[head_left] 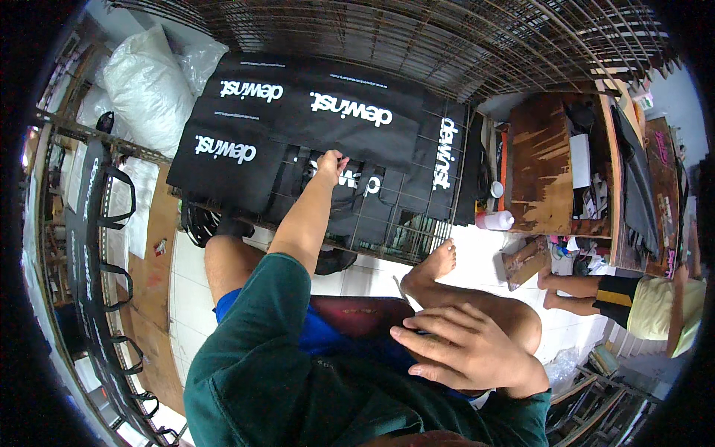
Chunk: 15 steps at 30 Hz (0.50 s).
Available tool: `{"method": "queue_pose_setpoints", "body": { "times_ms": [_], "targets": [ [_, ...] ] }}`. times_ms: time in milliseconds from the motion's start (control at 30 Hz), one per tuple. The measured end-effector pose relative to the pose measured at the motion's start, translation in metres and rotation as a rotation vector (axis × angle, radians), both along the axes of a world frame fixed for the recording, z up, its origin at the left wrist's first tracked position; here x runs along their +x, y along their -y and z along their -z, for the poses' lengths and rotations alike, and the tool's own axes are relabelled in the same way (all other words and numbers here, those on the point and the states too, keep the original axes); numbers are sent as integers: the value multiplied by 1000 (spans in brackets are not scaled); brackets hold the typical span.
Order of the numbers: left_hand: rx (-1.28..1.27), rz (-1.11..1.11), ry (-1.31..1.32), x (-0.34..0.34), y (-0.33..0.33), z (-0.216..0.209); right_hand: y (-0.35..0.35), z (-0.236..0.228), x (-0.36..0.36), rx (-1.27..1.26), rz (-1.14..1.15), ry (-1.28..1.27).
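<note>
Several flat black fabric bags (pixel 231 175) with white printing lie overlapping on a wire-grid rack in front of me. My left hand (pixel 333 162) stretches forward to the middle of them. Its fingers are closed at the lower edge of one black bag (pixel 357 138), next to dark straps; the exact grip is partly hidden. Below that hand, another printed black bag (pixel 350 197) shows in part. My right hand (pixel 462 346) hovers over my right thigh with its fingers stretched and slightly apart, holding nothing.
Wire grids (pixel 417 37) hang over the far side. A stuffed white sack (pixel 145 93) stands far left, and black bags with loop handles (pixel 93 223) hang along the left. To the right are a wooden cabinet (pixel 540 164), a pink-white bottle (pixel 495 220) and another person's legs (pixel 573 287).
</note>
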<state>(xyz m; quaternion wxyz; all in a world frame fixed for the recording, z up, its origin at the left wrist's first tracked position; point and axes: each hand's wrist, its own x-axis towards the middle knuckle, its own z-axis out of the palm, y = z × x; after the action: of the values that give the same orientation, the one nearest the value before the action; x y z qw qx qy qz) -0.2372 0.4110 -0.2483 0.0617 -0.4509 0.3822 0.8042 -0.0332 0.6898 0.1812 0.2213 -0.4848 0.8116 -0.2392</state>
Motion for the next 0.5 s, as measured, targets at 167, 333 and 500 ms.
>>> {"method": "queue_pose_setpoints", "body": {
  "times_ms": [167,333,500],
  "targets": [
    [-11,27,12,-7,-4,-2,3,2,-5,-35,15,20],
    [-9,-7,22,-8,0,-1,8,-4,-10,-13,15,40],
    [-40,27,19,-11,-1,-6,7,0,-9,-7,28,31]
  ]
}}
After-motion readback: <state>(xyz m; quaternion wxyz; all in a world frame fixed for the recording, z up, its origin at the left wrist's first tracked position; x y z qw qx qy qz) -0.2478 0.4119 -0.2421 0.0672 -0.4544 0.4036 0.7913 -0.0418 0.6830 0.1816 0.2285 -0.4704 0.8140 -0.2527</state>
